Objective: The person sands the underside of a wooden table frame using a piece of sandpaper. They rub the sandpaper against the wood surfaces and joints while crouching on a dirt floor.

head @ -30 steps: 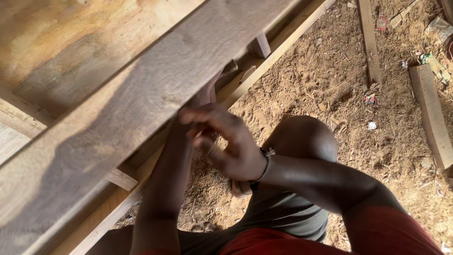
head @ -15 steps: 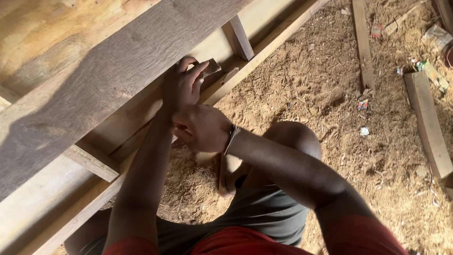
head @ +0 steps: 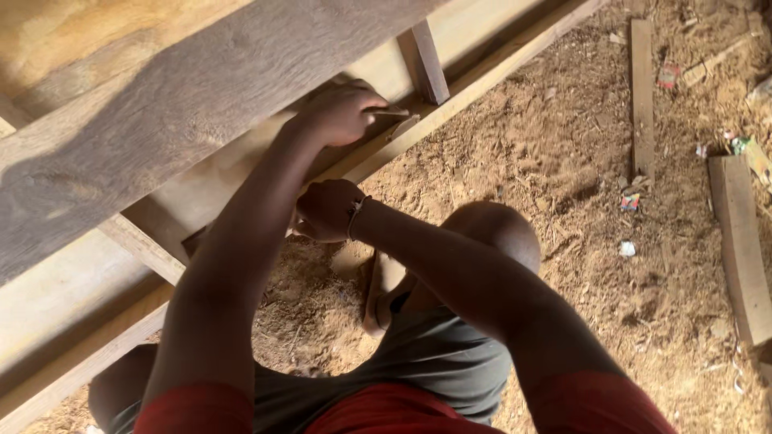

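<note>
I see a grey-brown plank (head: 185,104) with dark grain streaks, above pale yellow-tan frame rails (head: 474,76). The ground (head: 563,161) is orange-tan sawdust dotted with red, white and green scraps. My sleeves (head: 595,402) are red, the shorts (head: 450,362) dull grey-green, and a dark band (head: 354,217) circles the right wrist.

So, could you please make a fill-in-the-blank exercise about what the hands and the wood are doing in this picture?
1. The left hand presses a small wooden ____ against the frame rail.
2. The right hand wears a ____ at the wrist.
3. The ground is covered with ____.
4. A loose plank lies on the ground at the ____ edge of the view.

Missing words: block; bracelet; sawdust; right
</note>
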